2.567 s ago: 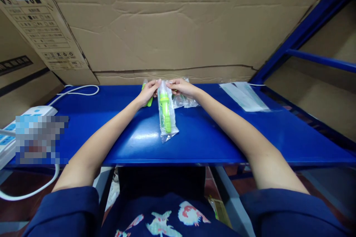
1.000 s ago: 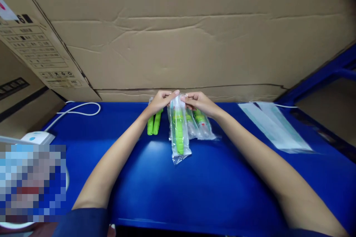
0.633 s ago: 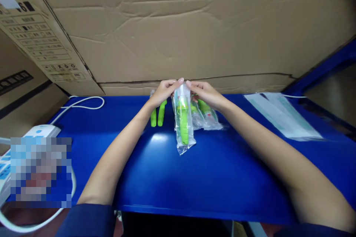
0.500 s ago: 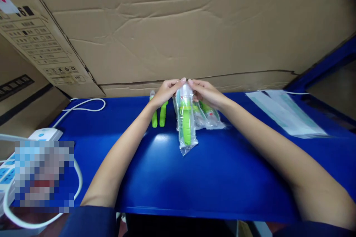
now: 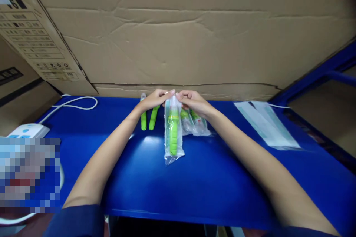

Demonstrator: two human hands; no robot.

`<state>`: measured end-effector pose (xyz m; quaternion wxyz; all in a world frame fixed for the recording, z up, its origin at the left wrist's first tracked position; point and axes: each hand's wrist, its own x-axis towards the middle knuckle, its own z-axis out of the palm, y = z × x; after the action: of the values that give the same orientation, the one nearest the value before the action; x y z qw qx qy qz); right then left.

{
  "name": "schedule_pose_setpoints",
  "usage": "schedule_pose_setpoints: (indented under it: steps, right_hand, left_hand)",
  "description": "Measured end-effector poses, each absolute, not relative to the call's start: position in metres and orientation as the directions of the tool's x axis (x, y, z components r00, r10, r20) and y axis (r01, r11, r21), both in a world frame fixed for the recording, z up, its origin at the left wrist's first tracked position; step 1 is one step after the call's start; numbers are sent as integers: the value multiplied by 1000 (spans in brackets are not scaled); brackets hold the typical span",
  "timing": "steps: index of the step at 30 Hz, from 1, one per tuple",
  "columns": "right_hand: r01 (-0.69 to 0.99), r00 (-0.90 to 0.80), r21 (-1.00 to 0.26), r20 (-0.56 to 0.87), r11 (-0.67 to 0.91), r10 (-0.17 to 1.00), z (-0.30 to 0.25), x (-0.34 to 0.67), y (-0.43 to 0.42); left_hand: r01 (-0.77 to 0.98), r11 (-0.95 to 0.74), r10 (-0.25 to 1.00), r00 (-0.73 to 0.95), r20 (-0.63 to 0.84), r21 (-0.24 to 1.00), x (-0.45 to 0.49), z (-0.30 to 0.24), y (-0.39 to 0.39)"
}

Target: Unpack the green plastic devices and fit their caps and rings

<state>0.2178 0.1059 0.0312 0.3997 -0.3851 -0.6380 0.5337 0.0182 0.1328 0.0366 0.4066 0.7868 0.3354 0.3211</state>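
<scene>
The left hand (image 5: 160, 99) and the right hand (image 5: 193, 101) come together near the back of the blue bench (image 5: 178, 196), thumbs close to each other. Both pinch the top end of a clear bag (image 5: 167, 150), the left at its left edge and the right at its right edge, thumbs on the near side and the other fingers partly hidden. Inside the bag is a green stick (image 5: 173, 139) with a clear upper part, lying lengthwise with its green end toward the person. The bag's lower end reaches toward the middle of the bench

To the left, close to the left wrist, are two loose green sticks (image 5: 144, 120), side by side and apart from each other; the left one shows a clear tip, while the hand covers the top of the other. Just right of the held bag, partly under the right hand, are more bagged pieces (image 5: 200, 126) with green and clear parts. Farther right lie flat bags (image 5: 267, 126), white and pale green. A power strip (image 5: 27, 132) and a white cable (image 5: 83, 98) sit at the left, and a cardboard panel (image 5: 172, 52) stands along the back
</scene>
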Motion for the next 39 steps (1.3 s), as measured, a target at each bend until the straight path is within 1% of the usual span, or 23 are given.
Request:
schedule_pose_setpoints:
  steps: [3,6,9,14,20,25,29,32,36,39]
  right_hand:
    - [36,-374,-994,80,100,924,32,215,103]
    - [21,-364,-994,93,108,927,34,211,102]
    - [40,-367,-988,126,151,922,34,210,101]
    - [132,-369,-955,201,265,907,33,207,97]
    - [224,-364,-886,310,405,878,40,203,90]
    - [265,-351,-858,340,440,873,45,205,86]
    - [279,-377,-848,334,450,864,46,207,84]
    - [216,-414,-880,309,422,856,44,206,85]
    - [94,-477,-958,194,269,857,38,207,91]
    - [77,-526,-972,150,222,837,34,210,96]
  left_hand:
    - [298,-439,782,591,198,847,16,38,130]
    - [313,-470,763,613,202,825,14,43,126]
    - [330,-513,736,645,207,793,9,49,126]
    - [365,-534,689,710,143,763,2,57,128]
    - [408,-547,695,708,124,731,-4,68,122]
    - [362,-574,651,746,142,734,-5,71,120]
    - [340,-599,634,754,170,725,-3,72,121]
    - [325,-620,630,748,208,714,-1,74,118]
    - [297,-639,623,741,251,710,3,78,111]
    - [288,-639,622,739,259,713,5,78,109]
